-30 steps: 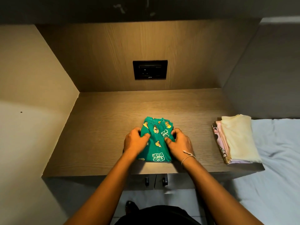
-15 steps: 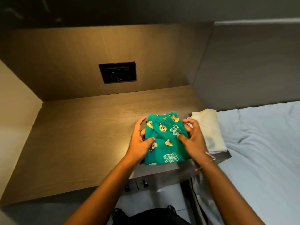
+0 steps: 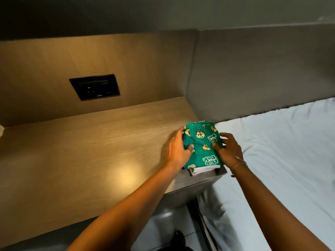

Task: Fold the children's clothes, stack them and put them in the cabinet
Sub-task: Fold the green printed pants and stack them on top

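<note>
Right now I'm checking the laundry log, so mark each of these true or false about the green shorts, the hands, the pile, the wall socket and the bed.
1. Both hands hold the green shorts. True: left hand, right hand.
2. The shorts lie on the bed. False: they sit on the pile of folded clothes at the wooden counter's right end.
3. A black wall socket is set above the counter. True.
4. The right wrist is bare. False: it wears a thin bracelet.

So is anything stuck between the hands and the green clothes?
No. Both hands touch the folded green garment directly: the left hand at its left edge, the right hand at its right edge. It lies on the stack of folded clothes.
</note>
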{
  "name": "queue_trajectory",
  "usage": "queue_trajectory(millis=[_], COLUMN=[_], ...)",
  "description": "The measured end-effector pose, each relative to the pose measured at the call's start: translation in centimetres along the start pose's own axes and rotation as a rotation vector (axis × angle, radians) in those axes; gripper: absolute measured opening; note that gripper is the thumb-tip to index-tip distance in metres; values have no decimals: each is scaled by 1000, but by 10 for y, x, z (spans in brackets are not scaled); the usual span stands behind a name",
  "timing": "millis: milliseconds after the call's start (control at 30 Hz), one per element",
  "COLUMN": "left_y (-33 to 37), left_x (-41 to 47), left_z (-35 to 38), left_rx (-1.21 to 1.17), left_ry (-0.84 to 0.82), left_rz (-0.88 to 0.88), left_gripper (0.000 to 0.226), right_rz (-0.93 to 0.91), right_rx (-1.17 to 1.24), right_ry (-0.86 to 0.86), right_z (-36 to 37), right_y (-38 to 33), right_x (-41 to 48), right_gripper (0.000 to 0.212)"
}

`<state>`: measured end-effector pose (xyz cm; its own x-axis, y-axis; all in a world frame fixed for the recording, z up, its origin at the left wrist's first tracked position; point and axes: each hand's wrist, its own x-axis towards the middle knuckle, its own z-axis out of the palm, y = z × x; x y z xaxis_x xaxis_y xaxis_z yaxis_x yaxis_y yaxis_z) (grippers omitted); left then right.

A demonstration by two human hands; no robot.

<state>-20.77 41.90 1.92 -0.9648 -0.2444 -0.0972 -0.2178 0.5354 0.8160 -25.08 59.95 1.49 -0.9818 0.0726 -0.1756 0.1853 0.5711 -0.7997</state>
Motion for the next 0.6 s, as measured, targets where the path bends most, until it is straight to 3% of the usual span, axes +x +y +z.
queue_trajectory(millis=[67, 133, 200, 267, 333, 600], left_y=[-16, -23, -23, -26, -35, -56], left_x=[-7, -7, -1, 6, 10, 19], left_z=[2, 4, 9, 17, 24, 41], left_rx=[282, 374, 418, 497, 545, 521], left_ry=[62, 64, -32, -133, -194, -131], left_rz=[226, 390, 445, 432, 403, 409], left_gripper=[72, 69, 69, 69, 69, 70], right_rz=[-126, -366, -510, -472, -381, -284], right_rx=[-100, -240, -388, -474, -410, -226], right_ry=[90, 128, -17, -194, -301, -344], right_z=[-2, -3, 1, 11, 19, 26], right_y=[9, 9, 5, 7, 15, 23], right_x=[-5, 1, 11, 16, 16, 17], right_gripper=[49, 49, 56, 60, 60, 59])
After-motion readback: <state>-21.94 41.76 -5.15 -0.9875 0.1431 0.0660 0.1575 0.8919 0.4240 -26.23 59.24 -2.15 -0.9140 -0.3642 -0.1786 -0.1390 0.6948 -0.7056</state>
